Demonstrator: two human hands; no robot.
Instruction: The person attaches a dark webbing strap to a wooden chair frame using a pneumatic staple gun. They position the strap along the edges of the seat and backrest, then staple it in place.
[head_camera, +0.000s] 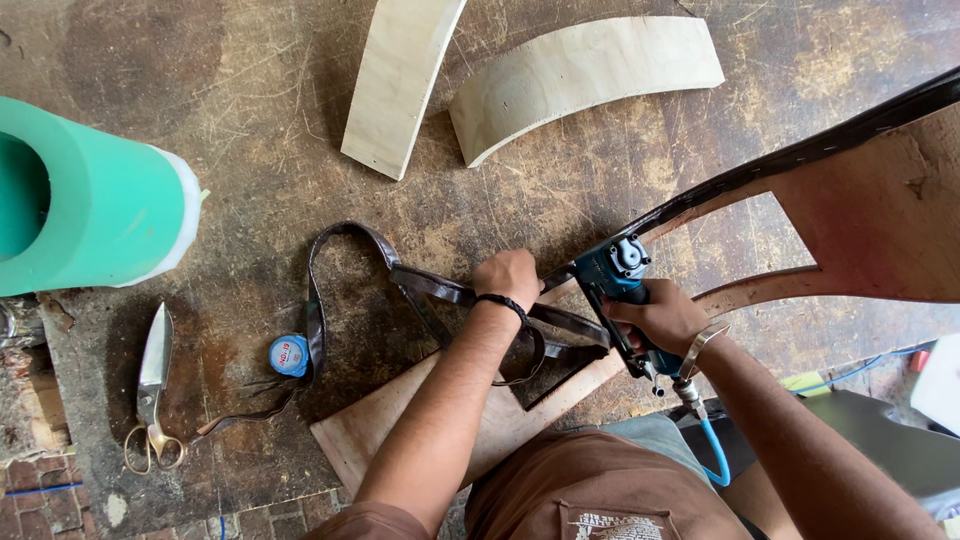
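Observation:
My left hand (508, 276) presses a dark brown leather strip (350, 238) against the edge of a plywood chair frame (880, 215). The strip loops away to the left across the worn workbench (250, 120). My right hand (662, 315) grips a blue pneumatic staple gun (615, 268), its nose set on the frame edge just right of my left hand. A blue air hose (715, 452) hangs from the gun's handle. Dark leather trim runs along the frame's upper edge.
Two curved plywood pieces (590, 70) (400, 80) lie at the back. A green foam roll (90, 205) sits at the left. Large scissors (152, 385) and a small blue tape measure (288, 355) rest near the front left edge.

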